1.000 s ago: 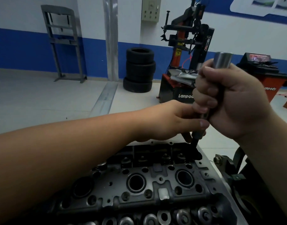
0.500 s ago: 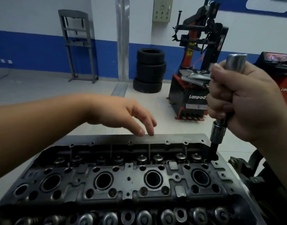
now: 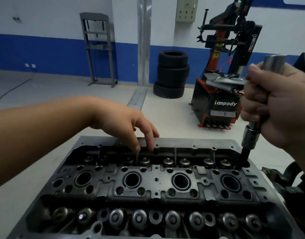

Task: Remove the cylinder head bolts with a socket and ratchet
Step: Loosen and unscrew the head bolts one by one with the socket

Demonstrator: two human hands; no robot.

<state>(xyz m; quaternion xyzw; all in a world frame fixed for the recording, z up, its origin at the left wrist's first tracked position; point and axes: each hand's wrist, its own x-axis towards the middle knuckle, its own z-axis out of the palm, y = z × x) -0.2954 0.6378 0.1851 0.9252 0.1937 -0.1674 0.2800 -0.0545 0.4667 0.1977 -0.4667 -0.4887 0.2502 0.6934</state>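
Note:
A dark metal cylinder head (image 3: 155, 181) fills the lower half of the view, with valve springs along its far and near rows. My right hand (image 3: 279, 104) grips a steel socket driver (image 3: 252, 135) held upright. Its black tip goes down into a bolt hole at the head's far right corner (image 3: 242, 163). My left hand (image 3: 131, 125) hovers over the far edge of the head, left of centre, fingers pointing down and holding nothing. The bolt under the socket is hidden.
On the workshop floor behind stand a red and black tyre changer (image 3: 222, 94), a stack of three tyres (image 3: 172, 75) and a grey steel frame (image 3: 98, 49) against the blue-striped wall. Dark machine parts (image 3: 286, 180) sit to the right of the head.
My left hand let go of the driver's lower shaft and moved left along the head's far edge. The view shifted left, showing more of the head. My right hand keeps its grip.

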